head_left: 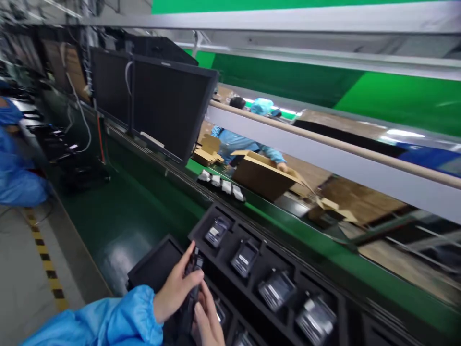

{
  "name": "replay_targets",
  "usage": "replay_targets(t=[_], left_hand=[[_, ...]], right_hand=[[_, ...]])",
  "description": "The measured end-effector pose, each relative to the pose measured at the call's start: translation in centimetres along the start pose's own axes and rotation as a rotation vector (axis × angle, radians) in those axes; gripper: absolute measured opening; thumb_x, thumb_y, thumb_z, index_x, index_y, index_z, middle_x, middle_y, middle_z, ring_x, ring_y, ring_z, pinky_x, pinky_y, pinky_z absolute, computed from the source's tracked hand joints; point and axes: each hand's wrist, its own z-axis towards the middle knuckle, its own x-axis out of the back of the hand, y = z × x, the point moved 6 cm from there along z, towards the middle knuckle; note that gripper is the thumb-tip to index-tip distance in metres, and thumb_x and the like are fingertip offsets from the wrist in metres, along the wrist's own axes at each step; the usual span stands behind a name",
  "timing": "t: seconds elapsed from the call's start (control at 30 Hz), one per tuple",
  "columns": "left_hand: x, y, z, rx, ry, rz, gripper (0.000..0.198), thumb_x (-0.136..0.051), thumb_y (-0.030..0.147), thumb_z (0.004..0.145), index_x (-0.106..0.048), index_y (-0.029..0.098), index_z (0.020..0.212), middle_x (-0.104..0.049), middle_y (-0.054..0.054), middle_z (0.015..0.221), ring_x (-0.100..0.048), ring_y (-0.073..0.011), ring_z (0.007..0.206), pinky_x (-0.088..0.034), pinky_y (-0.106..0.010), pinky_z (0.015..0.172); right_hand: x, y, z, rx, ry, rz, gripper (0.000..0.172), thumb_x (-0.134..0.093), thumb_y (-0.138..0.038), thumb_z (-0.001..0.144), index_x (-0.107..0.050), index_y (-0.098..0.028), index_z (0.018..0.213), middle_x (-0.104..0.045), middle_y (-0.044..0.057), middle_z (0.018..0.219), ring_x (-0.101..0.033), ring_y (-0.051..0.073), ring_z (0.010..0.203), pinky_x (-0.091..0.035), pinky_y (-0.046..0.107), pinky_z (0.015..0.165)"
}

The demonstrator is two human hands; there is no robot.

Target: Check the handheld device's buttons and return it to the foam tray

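A slim black device [188, 307], its exact kind unclear, is upright between my two hands. My left hand [176, 283] grips its upper part, with the thumb across the front. My right hand [208, 318] closes round the lower part from the right. Just beyond them lies a black foam tray [230, 222], whose pockets hold several dark boxy devices [245, 258] with shiny, pale-labelled faces. More such devices [220, 311] show partly behind my right hand. To the left of my hands is a flat black panel or tray [156, 264].
A green work surface [118, 221] runs leftward under black monitors [169, 110]. Across the line, a person in blue [234, 142] reaches into an open cardboard box [264, 175]. Small white items [226, 186] stand on the ledge. Another person's blue clothing [18, 163] is at far left.
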Motion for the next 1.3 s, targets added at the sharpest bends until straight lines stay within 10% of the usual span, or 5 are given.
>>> replay_targets(t=[0.3,0.47,1.3], left_hand=[[-0.9,-0.6,-1.0,0.196,-0.248,0.099,0.080,-0.057,0.044,0.077,-0.012,0.028,0.142,-0.034,-0.002,0.142,-0.036,-0.0223,0.126,-0.024,-0.036,0.109],[-0.9,-1.5,-1.7,0.216,-0.467,0.049,0.103,-0.066,0.041,0.071,0.008,0.028,0.141,-0.056,-0.007,0.105,-0.055,-0.0199,0.091,-0.049,-0.029,0.072],[-0.2,-3.8,-1.2,0.261,-0.495,0.104,0.091,-0.059,0.040,0.079,0.007,0.031,0.141,-0.057,-0.005,0.096,-0.054,-0.0134,0.075,-0.044,-0.020,0.056]], right_hand=[[-1.0,-0.8,-1.6,0.040,0.090,0.129,0.079,-0.074,-0.044,0.063,-0.041,-0.025,0.133,-0.053,0.008,0.127,-0.046,0.027,0.119,-0.038,0.043,0.099],[-0.7,-1.6,-1.8,0.029,0.085,0.085,0.077,-0.074,-0.043,0.063,-0.043,-0.026,0.131,-0.055,0.008,0.123,-0.051,0.027,0.114,-0.040,0.041,0.097],[1.6,0.5,-1.5,-0.003,0.145,-0.022,0.065,-0.068,-0.047,0.070,-0.047,-0.027,0.128,-0.046,0.003,0.134,-0.039,0.025,0.125,-0.031,0.040,0.105]])
